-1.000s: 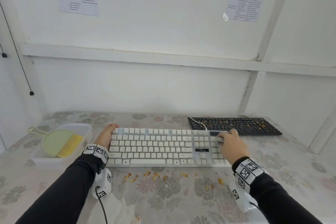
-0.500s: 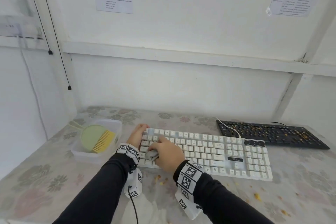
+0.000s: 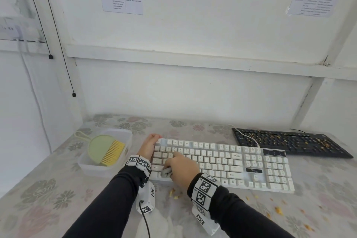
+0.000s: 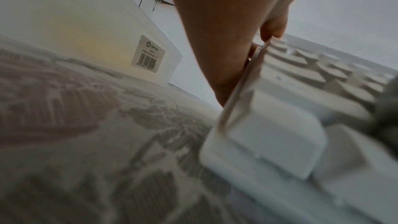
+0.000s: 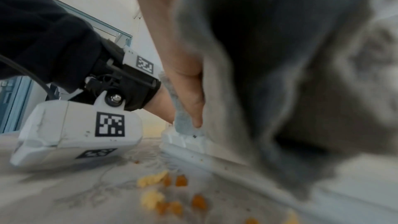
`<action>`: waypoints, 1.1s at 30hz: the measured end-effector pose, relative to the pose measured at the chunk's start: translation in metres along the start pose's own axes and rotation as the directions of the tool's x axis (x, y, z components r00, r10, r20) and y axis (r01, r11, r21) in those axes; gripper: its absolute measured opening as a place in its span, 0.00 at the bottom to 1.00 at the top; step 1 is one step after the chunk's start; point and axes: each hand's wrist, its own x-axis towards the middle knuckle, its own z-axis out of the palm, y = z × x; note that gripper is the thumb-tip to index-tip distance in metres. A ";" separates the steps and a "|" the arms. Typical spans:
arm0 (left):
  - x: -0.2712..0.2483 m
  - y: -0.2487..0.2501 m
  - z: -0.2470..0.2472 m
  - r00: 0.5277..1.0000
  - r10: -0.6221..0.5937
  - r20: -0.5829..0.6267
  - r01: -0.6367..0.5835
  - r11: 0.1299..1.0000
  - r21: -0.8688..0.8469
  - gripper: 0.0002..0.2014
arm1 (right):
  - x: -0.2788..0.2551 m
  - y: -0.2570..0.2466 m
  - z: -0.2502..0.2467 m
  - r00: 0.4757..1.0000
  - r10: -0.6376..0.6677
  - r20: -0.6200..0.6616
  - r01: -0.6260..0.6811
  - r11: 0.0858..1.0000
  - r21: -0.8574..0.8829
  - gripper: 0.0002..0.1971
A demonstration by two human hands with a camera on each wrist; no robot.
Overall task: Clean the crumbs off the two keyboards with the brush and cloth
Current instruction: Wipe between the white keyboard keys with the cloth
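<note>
Grey cloth (image 3: 166,173) bunched under my right hand (image 3: 181,166), fingers curled round it and pressing it onto the near-left keys of the white keyboard (image 3: 222,162); a fold of it sticks out left of my palm. My left hand (image 3: 148,146) lies flat along the keyboard's left edge, fingertips wrapped over the far-left corner. Crumbs (image 3: 173,193) on the floral table cover (image 3: 48,195) just near of the keyboard. Brush (image 3: 105,151) lies in the clear tub (image 3: 123,162) to the left, untouched. Black keyboard (image 3: 289,142), crumb-strewn, far right behind the white one.
</note>
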 end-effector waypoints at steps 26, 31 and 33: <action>-0.004 0.000 0.003 1.000 0.032 0.000 -0.032 0.999 -0.011 0.11 | -0.067 0.109 -0.014 0.968 0.252 -0.005 -0.252 0.966 0.055 0.14; -0.003 0.000 0.003 1.000 0.029 -0.008 -0.029 0.999 -0.013 0.11 | -0.074 0.132 -0.017 0.953 0.303 -0.008 -0.302 0.951 0.057 0.14; -0.002 0.000 0.003 1.000 0.027 -0.007 -0.027 1.000 -0.010 0.11 | -0.080 0.142 -0.019 0.947 0.321 -0.005 -0.320 0.946 0.059 0.13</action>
